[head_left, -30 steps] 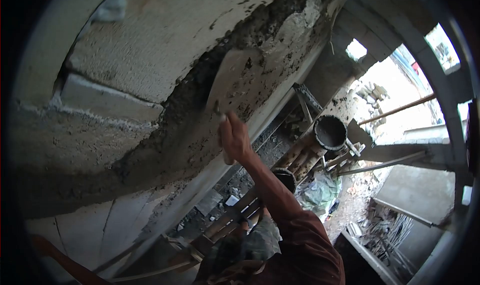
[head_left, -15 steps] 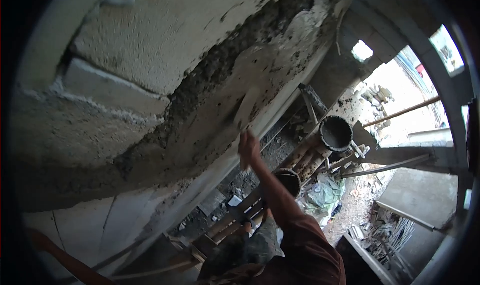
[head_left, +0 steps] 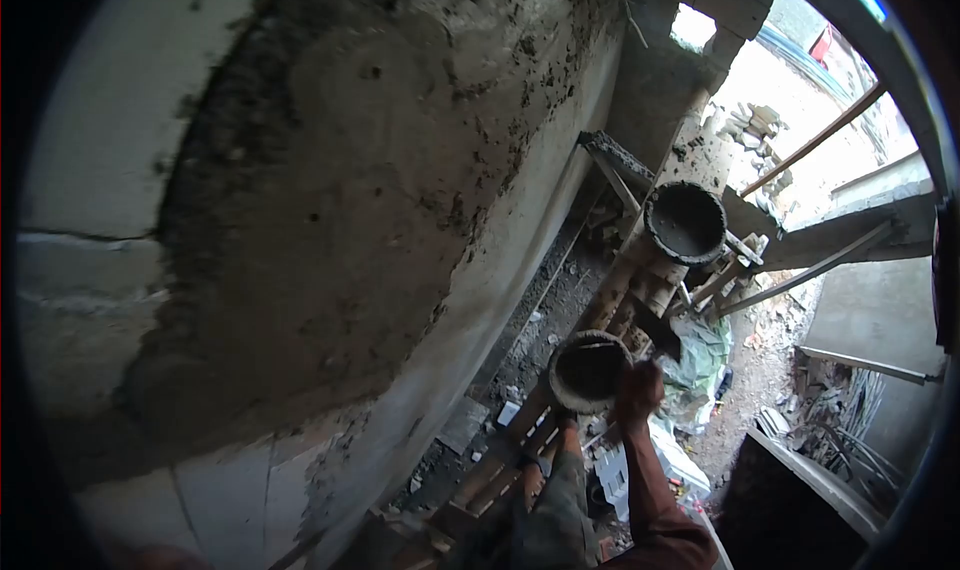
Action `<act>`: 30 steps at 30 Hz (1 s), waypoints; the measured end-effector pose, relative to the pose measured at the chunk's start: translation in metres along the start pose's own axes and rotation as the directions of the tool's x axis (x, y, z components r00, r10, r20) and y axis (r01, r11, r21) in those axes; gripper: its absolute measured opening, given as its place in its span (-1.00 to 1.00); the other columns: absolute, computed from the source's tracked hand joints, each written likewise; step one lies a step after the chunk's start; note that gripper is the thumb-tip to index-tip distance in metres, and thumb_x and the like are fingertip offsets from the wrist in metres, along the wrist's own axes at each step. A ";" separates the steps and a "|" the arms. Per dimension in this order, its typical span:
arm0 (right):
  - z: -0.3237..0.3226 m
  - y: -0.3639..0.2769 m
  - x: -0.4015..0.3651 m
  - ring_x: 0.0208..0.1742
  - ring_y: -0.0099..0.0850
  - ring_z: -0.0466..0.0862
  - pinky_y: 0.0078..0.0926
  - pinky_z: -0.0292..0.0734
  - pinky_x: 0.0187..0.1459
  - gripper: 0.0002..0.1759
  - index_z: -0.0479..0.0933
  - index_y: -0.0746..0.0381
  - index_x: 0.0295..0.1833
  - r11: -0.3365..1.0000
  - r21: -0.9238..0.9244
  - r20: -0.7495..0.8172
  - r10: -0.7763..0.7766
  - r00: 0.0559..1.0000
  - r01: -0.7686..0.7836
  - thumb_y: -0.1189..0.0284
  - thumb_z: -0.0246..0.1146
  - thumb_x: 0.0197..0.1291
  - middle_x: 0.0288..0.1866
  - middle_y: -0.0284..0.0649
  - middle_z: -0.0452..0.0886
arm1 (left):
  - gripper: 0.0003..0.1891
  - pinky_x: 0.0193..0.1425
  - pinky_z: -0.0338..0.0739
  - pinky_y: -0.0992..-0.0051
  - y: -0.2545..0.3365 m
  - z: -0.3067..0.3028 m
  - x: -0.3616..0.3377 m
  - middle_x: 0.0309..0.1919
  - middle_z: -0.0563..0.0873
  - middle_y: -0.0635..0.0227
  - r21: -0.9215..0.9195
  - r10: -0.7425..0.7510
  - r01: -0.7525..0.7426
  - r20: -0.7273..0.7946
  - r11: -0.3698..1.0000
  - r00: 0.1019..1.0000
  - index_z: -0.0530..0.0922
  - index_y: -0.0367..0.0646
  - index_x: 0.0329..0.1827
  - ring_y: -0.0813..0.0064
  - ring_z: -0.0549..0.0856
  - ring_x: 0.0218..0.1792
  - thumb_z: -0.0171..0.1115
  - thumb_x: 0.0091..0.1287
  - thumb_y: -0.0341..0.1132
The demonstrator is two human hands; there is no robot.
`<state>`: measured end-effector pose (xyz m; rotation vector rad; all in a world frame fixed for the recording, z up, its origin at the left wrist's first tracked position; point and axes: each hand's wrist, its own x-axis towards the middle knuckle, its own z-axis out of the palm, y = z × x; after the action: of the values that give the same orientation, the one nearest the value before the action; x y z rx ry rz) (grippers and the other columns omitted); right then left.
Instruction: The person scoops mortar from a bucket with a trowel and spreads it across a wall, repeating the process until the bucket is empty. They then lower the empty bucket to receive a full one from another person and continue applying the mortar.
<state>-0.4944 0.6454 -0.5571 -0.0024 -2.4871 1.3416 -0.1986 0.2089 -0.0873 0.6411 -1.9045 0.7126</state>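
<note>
My right hand (head_left: 638, 392) is closed around the handle of a trowel, beside the rim of the nearer mortar bucket (head_left: 557, 390). The trowel's dark flat blade (head_left: 658, 332) points up and away from the hand, just right of that bucket. A second round bucket (head_left: 685, 222), crusted with grey mortar, stands farther along the planks. To the left, wet grey mortar (head_left: 350, 220) covers much of the wall. Only a dim, blurred bit of my left hand (head_left: 150, 558) shows at the lower left edge; its fingers cannot be made out.
Wooden scaffold planks (head_left: 612, 295) run beside the wall, with my feet on them. Green plastic sheeting (head_left: 700, 355) lies to the right over rubble. Diagonal poles (head_left: 815, 140) and a bundle of thin rods (head_left: 850, 415) are farther right.
My right hand has moved from the wall down and right to the nearer bucket, carrying the trowel. My left arm has dropped almost out of view. The view has shifted, showing more plastered wall.
</note>
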 end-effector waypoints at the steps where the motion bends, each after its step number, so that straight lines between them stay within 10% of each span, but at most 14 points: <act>1: 0.006 0.034 -0.023 -0.56 -0.14 0.43 -0.24 0.33 -0.49 -0.78 0.36 0.24 -0.33 0.992 -0.129 -0.027 -0.016 0.999 0.013 0.46 0.31 0.12 -0.56 -0.16 0.38 | -0.59 0.28 0.31 0.23 0.037 0.018 -0.060 0.23 0.44 0.07 -0.004 0.053 -0.054 0.302 0.999 0.952 0.40 -0.24 0.21 0.19 0.43 0.23 -0.25 0.47 -0.21; 2: 0.016 0.093 -0.060 -0.53 -0.09 0.46 -0.19 0.34 -0.49 -0.74 0.33 0.23 -0.25 0.962 -0.265 0.070 0.091 0.993 -0.069 0.40 0.29 0.15 -0.55 -0.13 0.40 | -0.59 0.27 0.33 0.23 0.082 0.036 -0.122 0.21 0.47 0.06 -0.032 0.087 -0.094 0.739 0.995 0.668 0.44 -0.26 0.18 0.19 0.46 0.21 -0.25 0.47 -0.22; 4: 0.019 0.175 -0.121 -0.33 0.07 0.56 -0.01 0.40 -0.33 -0.73 0.38 0.27 -0.13 0.914 -0.397 0.359 0.239 0.902 -0.084 0.32 0.18 0.16 -0.43 0.01 0.52 | -0.65 0.24 0.36 0.31 0.220 0.074 -0.206 -0.02 0.64 0.11 -0.602 0.324 0.511 0.782 0.613 0.533 0.53 -0.29 0.03 0.25 0.60 0.04 -0.12 0.40 -0.27; 5: 0.011 0.210 -0.150 -0.26 0.07 0.57 0.01 0.43 -0.27 -0.76 0.39 0.26 -0.10 0.851 -0.505 0.485 0.419 0.768 -0.145 0.38 0.09 0.15 -0.37 0.06 0.55 | -0.61 0.27 0.36 0.27 0.244 0.079 -0.258 0.06 0.61 0.12 -0.497 0.379 0.544 0.868 0.676 0.321 0.47 -0.33 0.15 0.33 0.58 0.09 -0.06 0.41 -0.24; 6: 0.005 0.231 -0.177 -0.23 0.09 0.57 0.03 0.44 -0.24 -0.77 0.37 0.25 -0.12 0.770 -0.626 0.515 0.528 0.676 -0.125 0.39 0.06 0.12 -0.32 0.09 0.56 | -0.70 0.15 0.44 0.37 0.259 0.088 -0.319 -0.11 0.68 0.23 -0.312 0.353 0.833 0.923 0.458 0.152 0.52 -0.35 0.04 0.35 0.63 -0.06 0.10 0.33 -0.35; 7: 0.003 0.207 -0.174 -0.23 0.09 0.58 0.04 0.44 -0.24 -0.78 0.36 0.25 -0.17 0.776 -0.563 0.448 0.575 0.684 -0.283 0.38 0.08 0.09 -0.32 0.07 0.56 | -0.58 0.17 0.43 0.40 0.259 0.092 -0.391 -0.04 0.65 0.21 -0.211 0.400 0.918 0.914 0.336 0.064 0.40 -0.37 0.19 0.38 0.63 -0.05 0.12 0.33 -0.33; 8: 0.006 0.199 -0.178 -0.28 0.11 0.58 0.06 0.42 -0.25 -0.78 0.34 0.26 -0.21 0.786 -0.531 0.409 0.565 0.716 -0.317 0.37 0.11 0.07 -0.32 0.08 0.56 | -0.48 0.20 0.40 0.43 0.286 0.092 -0.419 0.03 0.60 0.15 0.164 0.323 0.967 0.920 0.195 -0.221 0.29 -0.38 0.28 0.40 0.59 0.02 0.15 0.31 -0.32; 10: 0.006 0.180 -0.187 -0.28 0.15 0.57 0.09 0.42 -0.25 -0.75 0.36 0.24 -0.17 0.772 -0.546 0.423 0.589 0.688 -0.326 0.33 0.13 0.09 -0.34 0.10 0.55 | -0.37 0.25 0.36 0.41 0.312 0.116 -0.501 0.12 0.53 0.06 0.250 0.438 0.901 0.807 0.355 -0.396 0.22 -0.38 0.34 0.35 0.52 0.13 0.21 0.27 -0.26; 13: 0.002 0.223 -0.208 -0.20 0.18 0.57 0.14 0.42 -0.16 -0.68 0.37 0.22 -0.05 0.670 -0.625 0.514 0.739 0.435 -0.401 0.26 0.10 0.16 -0.23 0.18 0.56 | 0.01 0.41 0.11 0.29 0.379 0.154 -0.569 0.36 0.16 -0.11 -0.002 0.604 0.854 0.708 0.520 -0.367 -0.14 -0.31 0.45 0.14 0.19 0.38 0.34 0.14 -0.06; 15: -0.004 0.229 -0.203 -0.19 0.16 0.58 0.10 0.47 -0.19 -0.61 0.39 0.30 -0.06 0.659 -0.611 0.462 0.747 0.479 -0.439 0.21 0.12 0.16 -0.24 0.27 0.56 | 0.30 0.48 -0.06 0.23 0.424 0.176 -0.583 0.42 -0.02 -0.21 -0.225 0.694 0.805 0.659 0.549 -0.289 -0.37 -0.26 0.47 0.01 0.00 0.46 0.44 -0.05 0.14; 20: -0.005 0.239 -0.132 -0.24 0.13 0.63 0.01 0.54 -0.19 -0.73 0.49 0.41 -0.33 0.643 -0.728 0.525 0.747 0.409 -0.240 0.39 0.03 0.11 -0.35 0.21 0.61 | 0.45 0.48 -0.04 0.32 0.476 0.187 -0.622 0.42 -0.06 -0.25 -0.115 0.625 0.741 0.631 0.662 -0.460 -0.49 -0.31 0.43 0.05 0.03 0.45 0.52 -0.20 0.15; 25: 0.003 0.217 -0.146 -0.25 0.14 0.61 0.05 0.51 -0.18 -0.69 0.46 0.35 -0.27 0.714 -0.672 0.527 0.648 0.550 -0.197 0.28 0.05 0.17 -0.33 0.22 0.59 | 0.37 0.45 0.04 0.33 0.493 0.209 -0.652 0.41 0.04 -0.23 0.200 0.402 0.769 0.758 0.607 -0.514 -0.36 -0.34 0.46 0.09 0.12 0.43 0.54 -0.15 0.04; 30: -0.025 0.219 -0.139 -0.24 0.22 0.58 0.10 0.45 -0.11 -0.59 0.47 0.36 -0.13 0.676 -0.725 0.624 0.727 0.287 -0.134 0.19 0.03 0.20 -0.38 0.26 0.57 | -0.39 0.13 0.49 0.40 0.477 0.231 -0.754 -0.04 0.56 0.16 0.577 0.621 0.742 0.454 0.342 -0.639 0.32 -0.43 0.09 0.36 0.62 -0.09 0.37 0.02 -0.31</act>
<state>-0.3877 0.7684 -0.7606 -0.2281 -4.0562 0.7099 -0.3717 0.4705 -0.9536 -0.9321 1.2110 1.8144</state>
